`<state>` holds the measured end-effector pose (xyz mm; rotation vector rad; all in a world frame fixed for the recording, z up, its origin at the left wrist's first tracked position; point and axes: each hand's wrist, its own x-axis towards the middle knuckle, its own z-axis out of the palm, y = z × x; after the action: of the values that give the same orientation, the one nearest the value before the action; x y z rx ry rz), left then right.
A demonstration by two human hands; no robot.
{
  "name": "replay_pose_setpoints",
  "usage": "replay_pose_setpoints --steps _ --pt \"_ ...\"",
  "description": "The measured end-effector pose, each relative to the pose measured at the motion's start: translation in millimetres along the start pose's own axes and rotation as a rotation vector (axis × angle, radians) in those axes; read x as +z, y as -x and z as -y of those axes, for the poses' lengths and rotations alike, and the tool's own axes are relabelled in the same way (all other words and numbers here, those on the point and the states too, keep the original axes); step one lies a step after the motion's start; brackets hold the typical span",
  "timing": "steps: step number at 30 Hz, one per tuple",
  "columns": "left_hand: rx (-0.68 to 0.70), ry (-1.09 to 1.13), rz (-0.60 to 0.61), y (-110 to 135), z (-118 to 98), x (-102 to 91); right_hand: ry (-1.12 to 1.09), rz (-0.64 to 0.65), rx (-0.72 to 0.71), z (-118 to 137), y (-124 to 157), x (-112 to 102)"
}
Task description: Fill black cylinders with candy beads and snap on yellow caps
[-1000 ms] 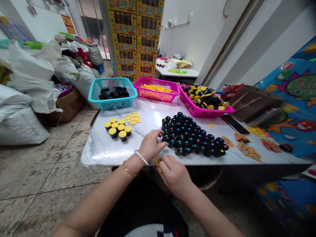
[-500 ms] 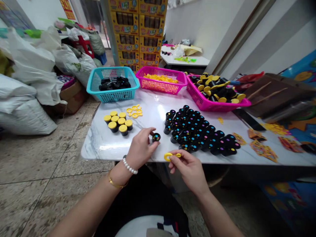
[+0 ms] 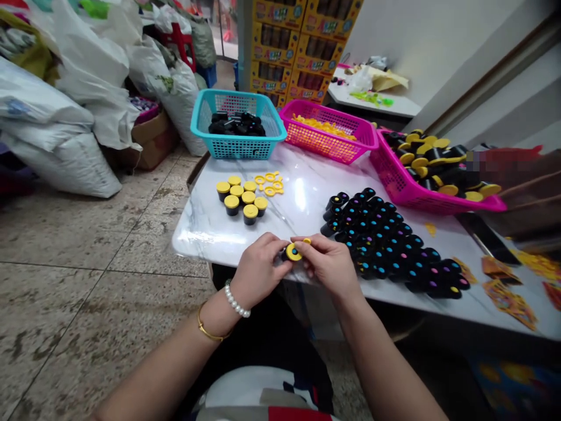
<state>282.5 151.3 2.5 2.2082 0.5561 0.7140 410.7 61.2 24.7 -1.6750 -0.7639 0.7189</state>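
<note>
Holding a small black cylinder [image 3: 284, 255] topped by a yellow ring [image 3: 293, 252], the left hand [image 3: 258, 270] and right hand [image 3: 328, 266] are together just above the near edge of the white marble desk [image 3: 280, 222]. The left fingers [image 3: 274, 245] wrap the cylinder while the right fingertips [image 3: 302, 241] pinch the yellow ring. Just right of the hands lies a dense cluster of black dotted cylinders [image 3: 377, 240]; to the left stand yellow-topped cylinders [image 3: 239, 197] beside loose yellow rings [image 3: 269, 184]. Along the desk's far side sit a teal basket [image 3: 236, 149] of black pieces, a pink basket [image 3: 326, 143] of yellow pieces, and a larger pink basket [image 3: 416, 196] of black-and-yellow pieces.
</note>
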Motion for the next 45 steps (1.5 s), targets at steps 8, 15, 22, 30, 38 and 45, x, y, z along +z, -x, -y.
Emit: replay_pose_setpoints --steps 8,15,22,30,38,45 --pt "-0.03 0.016 0.059 -3 -7 -9.9 -0.05 0.016 0.068 -1 4 3" --pt "-0.239 0.154 0.083 -16 -11 -7.7 -0.099 0.027 0.072 -4 0 3" --pt "-0.035 0.01 0.049 2 -8 1.0 -0.222 0.056 0.078 -14 -2 -3" --pt "-0.065 -0.025 0.063 2 -5 3.8 -0.174 0.036 0.077 -15 -1 0" --pt "-0.054 0.093 0.085 -4 -17 -11.3 -0.133 0.011 -0.001 -7 5 5" --pt "-0.01 -0.017 0.05 6 -12 2.1 0.016 -0.123 -0.123 -10 9 8"
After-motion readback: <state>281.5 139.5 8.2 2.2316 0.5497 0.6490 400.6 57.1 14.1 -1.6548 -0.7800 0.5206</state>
